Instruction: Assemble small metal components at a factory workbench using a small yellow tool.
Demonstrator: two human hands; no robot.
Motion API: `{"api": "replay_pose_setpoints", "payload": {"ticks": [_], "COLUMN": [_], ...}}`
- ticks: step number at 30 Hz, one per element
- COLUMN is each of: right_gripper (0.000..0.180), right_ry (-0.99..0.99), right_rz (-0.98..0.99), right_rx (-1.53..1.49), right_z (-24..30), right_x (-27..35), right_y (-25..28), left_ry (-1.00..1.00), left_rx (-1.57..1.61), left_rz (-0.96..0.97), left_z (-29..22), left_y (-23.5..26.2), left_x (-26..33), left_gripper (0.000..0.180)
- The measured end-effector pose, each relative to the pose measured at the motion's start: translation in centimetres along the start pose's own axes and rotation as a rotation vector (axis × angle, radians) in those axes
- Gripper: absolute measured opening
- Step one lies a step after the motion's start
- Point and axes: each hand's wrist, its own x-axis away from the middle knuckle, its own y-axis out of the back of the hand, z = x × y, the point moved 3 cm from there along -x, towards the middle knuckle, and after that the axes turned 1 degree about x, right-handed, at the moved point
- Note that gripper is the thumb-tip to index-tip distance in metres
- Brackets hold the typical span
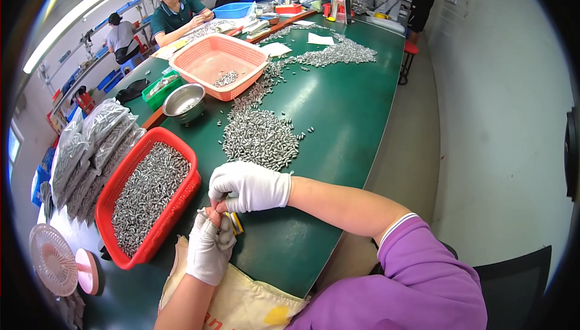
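Green tabletop [338, 106] fills most of my view from the head cam, curving off toward the upper right of the frame, and it's got a long trail of loose little metal pieces [260, 137] running from the middle up to a second spread near the top. Lower left of the frame sits the red basket [124, 191], and I'd call it roughly full of the same silvery parts, so my guess is that a good chunk of the sorting is already behind us while the big loose pile on the table is what's left. Left of that, a stack of clear bags [90, 143] stuffed with parts. Higher up, a pink basket [219, 64] with only a small handful inside, and a steel bowl [184, 102] next to it. A small pink fan [60, 260] sits bottom left. Down at lower centre, both hands are in white gloves: the right hand [254, 186] is curled with its fingertips pinched on a tiny metal part, and the left hand [208, 248] is closed around a small yellow-and-dark tool [234, 222], right under the other. Too small to tell what exactly the tool does.
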Motion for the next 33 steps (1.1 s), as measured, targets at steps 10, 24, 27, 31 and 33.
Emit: {"api": "replay_pose_setpoints", "payload": {"ticks": [10,24,27,31,33], "right_gripper": [0.022,0.017,0.017,0.017,0.015], "right_ry": [-0.020,-0.022,-0.037,-0.142,-0.167], "right_rz": [0.051,0.072,0.059,0.095,0.099], "right_rx": [-0.147,-0.221,-0.208,-0.173,-0.183], "right_z": [-0.4,-0.4,-0.7,-0.9,-1.0], "right_x": [0.3,0.0,0.2,0.3,0.4], "right_y": [0.0,0.0,0.4,0.8,0.7], "left_ry": [-0.011,0.019,0.004,0.030,0.055], "left_rx": [-0.015,-0.008,0.035,0.075,0.090], "left_rz": [-0.030,0.065,0.085,0.088,0.068], "left_z": [-0.2,-0.4,0.0,-0.1,-0.1], "left_y": [-0.4,-0.1,-0.1,-0.1,0.1], "left_x": [0.3,0.3,-0.1,-0.3,-0.2], "left_gripper": [0.019,0.016,0.017,0.017,0.019]}}
